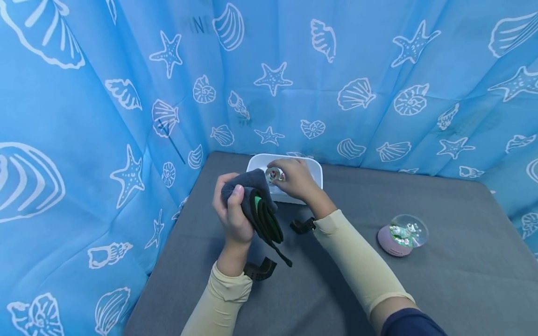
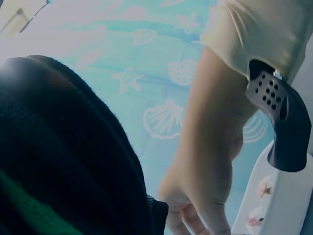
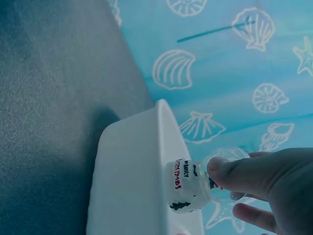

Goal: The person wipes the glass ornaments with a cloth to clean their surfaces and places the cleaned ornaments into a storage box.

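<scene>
In the head view my left hand (image 1: 235, 210) grips a folded bundle of dark grey-blue cloth (image 1: 252, 182) with black and green layers and a thin dark strip hanging down. The bundle (image 2: 63, 142) fills the left of the left wrist view. My right hand (image 1: 296, 179) holds a small snow globe (image 1: 273, 175) by its clear dome, thumb on one side and fingers on the other. Its white base (image 3: 186, 188), lettered with a Christmas greeting, is at the rim of a white plastic bin (image 3: 132, 171); whether they touch I cannot tell.
A larger snow globe with a pink base (image 1: 395, 240) lies tilted on the grey table (image 1: 462, 280), right of my right forearm. Behind the table hangs a blue curtain (image 1: 294, 107) with white shells and starfish. Black wrist mounts (image 1: 260, 269) jut from both wrists.
</scene>
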A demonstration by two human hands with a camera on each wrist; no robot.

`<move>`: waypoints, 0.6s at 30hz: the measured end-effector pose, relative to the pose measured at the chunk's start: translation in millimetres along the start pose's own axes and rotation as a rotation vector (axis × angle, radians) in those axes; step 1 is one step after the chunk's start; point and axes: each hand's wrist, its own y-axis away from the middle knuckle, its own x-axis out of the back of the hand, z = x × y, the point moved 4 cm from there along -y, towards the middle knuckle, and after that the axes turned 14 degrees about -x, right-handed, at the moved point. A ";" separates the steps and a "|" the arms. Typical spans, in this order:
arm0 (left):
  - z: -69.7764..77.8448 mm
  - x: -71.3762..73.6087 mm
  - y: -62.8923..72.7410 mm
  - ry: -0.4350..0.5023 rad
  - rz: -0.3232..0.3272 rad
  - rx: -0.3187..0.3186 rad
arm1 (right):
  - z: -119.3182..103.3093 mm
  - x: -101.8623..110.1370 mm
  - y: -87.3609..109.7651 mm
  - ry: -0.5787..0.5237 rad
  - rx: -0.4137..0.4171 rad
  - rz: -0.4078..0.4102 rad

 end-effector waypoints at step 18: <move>1.8 1.1 -0.3 -0.028 0.010 0.015 | 13.2 -24.0 -21.5 -0.029 -0.050 -0.157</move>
